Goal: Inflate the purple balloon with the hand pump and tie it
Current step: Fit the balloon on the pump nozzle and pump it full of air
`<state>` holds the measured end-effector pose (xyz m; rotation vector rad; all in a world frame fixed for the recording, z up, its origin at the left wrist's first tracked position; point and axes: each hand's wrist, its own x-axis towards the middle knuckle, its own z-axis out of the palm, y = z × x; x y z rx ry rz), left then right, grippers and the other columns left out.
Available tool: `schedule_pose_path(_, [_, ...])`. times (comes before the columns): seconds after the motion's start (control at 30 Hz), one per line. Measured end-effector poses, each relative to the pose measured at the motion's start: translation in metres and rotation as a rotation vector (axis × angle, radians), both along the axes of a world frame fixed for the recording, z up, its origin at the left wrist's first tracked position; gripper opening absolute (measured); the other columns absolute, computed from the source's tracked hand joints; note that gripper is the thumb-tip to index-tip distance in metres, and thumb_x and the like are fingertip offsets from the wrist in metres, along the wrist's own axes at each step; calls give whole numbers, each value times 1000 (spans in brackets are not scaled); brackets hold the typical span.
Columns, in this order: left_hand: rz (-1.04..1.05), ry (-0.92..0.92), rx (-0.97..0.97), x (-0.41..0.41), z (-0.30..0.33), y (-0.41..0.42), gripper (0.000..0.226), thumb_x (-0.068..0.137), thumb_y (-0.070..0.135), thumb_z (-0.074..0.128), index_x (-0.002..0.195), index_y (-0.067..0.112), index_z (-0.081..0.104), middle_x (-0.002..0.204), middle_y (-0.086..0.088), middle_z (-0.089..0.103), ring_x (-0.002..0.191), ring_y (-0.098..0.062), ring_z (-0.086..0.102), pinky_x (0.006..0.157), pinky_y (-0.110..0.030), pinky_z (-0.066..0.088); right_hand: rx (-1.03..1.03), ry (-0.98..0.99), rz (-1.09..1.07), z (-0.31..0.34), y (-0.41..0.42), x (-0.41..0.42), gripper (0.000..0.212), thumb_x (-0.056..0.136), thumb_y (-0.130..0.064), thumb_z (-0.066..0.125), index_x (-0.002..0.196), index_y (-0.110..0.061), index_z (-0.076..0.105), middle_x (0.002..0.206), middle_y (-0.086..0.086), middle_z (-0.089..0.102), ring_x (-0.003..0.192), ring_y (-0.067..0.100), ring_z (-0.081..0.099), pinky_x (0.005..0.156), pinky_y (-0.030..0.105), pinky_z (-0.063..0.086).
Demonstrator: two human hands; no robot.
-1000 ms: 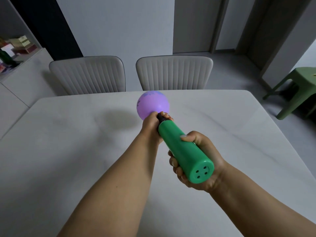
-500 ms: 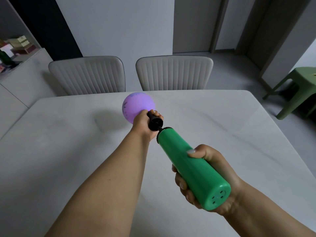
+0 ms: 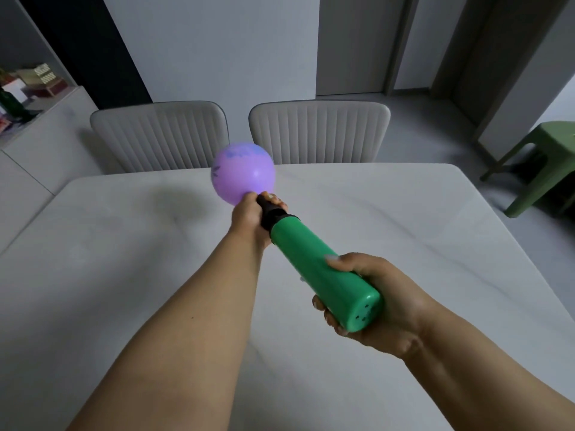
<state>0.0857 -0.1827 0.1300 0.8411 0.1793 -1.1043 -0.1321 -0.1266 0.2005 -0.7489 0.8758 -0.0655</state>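
The purple balloon (image 3: 243,172), partly inflated and round with darker print on top, sits on the black nozzle of the green hand pump (image 3: 323,275) above the white table (image 3: 124,244). My left hand (image 3: 252,217) is closed around the balloon's neck and the black nozzle; the neck itself is hidden by my fingers. My right hand (image 3: 376,301) grips the rear end of the pump's green barrel. A short length of the black inner section shows between my left hand and the barrel.
Two pale ribbed chairs (image 3: 161,135) (image 3: 319,130) stand at the table's far edge. A green stool (image 3: 547,163) is on the floor at the right. A sideboard (image 3: 40,132) with boxes and a dark bottle runs along the left.
My right hand pulled the green barrel back, then pushed it forward again toward the nozzle. The balloon swung left and back to the middle and looks slightly bigger.
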Motion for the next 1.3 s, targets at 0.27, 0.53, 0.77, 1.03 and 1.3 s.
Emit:
schedule_pose_path(0.27, [121, 11, 13, 15, -3, 2, 34, 88, 6, 17, 62, 13, 36, 36, 0, 41, 28, -15, 39, 41, -11, 39, -945, 361, -73, 20, 20, -3, 37, 71, -29, 68, 102, -43, 53, 82, -2, 66, 61, 19, 69, 54, 35, 59])
schedule_pose_path(0.53, [12, 10, 88, -1, -8, 1, 38, 91, 8, 17, 59, 12, 36, 37, -1, 42, 51, -19, 38, 55, -26, 41, -1152, 474, -63, 14, 2, 24, 42, 68, -34, 64, 110, -40, 57, 72, -10, 63, 59, 16, 61, 60, 28, 56])
schedule_pose_path(0.77, [114, 26, 114, 17, -12, -2, 34, 92, 10, 18, 62, 13, 35, 51, -4, 42, 58, -20, 37, 55, -26, 38, -1336, 449, 20, 26, 8, -2, 47, 70, -37, 68, 116, -42, 58, 93, -22, 66, 82, 4, 61, 66, 13, 46])
schedule_pose_path(1.03, [83, 27, 90, -1, -4, -6, 36, 90, 8, 16, 60, 13, 34, 39, -3, 41, 50, -18, 37, 55, -25, 38, -1235, 426, -130, 16, 4, 4, 52, 57, -51, 78, 105, -41, 60, 80, -27, 59, 73, -2, 59, 60, 16, 48])
schedule_pose_path(1.3, [51, -4, 113, -9, -9, -3, 37, 88, 4, 15, 59, 12, 36, 41, -3, 41, 44, -18, 38, 53, -26, 40, -1111, 393, -221, 0, -1, 13, 41, 65, -43, 72, 103, -37, 62, 76, -9, 69, 66, 15, 70, 61, 38, 59])
